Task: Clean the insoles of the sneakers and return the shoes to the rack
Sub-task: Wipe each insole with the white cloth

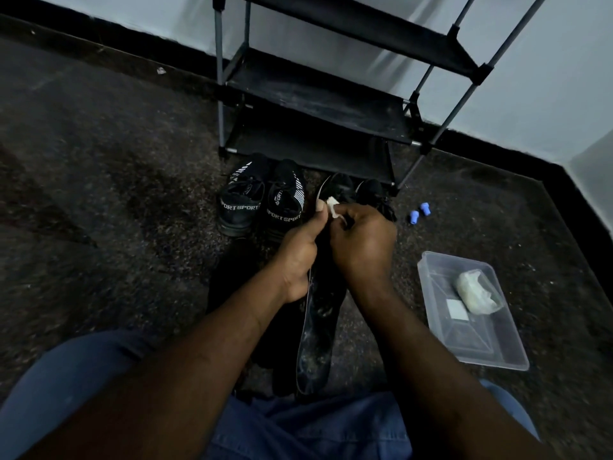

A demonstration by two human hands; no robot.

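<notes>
Head view: left hand [298, 257] grips the dark insole [315, 343] — its middle hidden — while right hand [363, 247] pinches a white wipe [332, 207], mostly covered by fingers.

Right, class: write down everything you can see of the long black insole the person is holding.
The long black insole is thin, flat and looks like foam, and its surface is smeared with pale, dusty marks. It is held lengthwise, with its rounded heel end nearest the person and its front pointing away. The left hand grips its left edge about midway. The right hand pinches a small white wipe over its upper part, which the hands mostly hide.
</notes>
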